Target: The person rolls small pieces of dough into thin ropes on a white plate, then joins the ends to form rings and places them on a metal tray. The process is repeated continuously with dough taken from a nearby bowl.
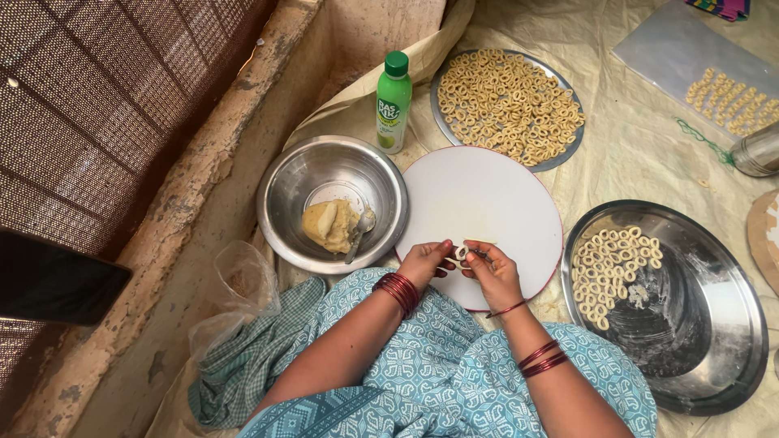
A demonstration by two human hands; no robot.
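Note:
My left hand and my right hand meet over the near edge of a round white board. Together they pinch a small pale dough ring between the fingertips. Red bangles sit on both wrists. Left of the board stands a steel bowl holding a lump of yellowish dough and a spoon. To the right lies a steel plate with several finished dough rings along its left side.
A second steel plate piled with rings lies behind the board, next to a green bottle. A clear sheet with more rings is at the far right, beside a steel container. A plastic bag and checked cloth lie at left.

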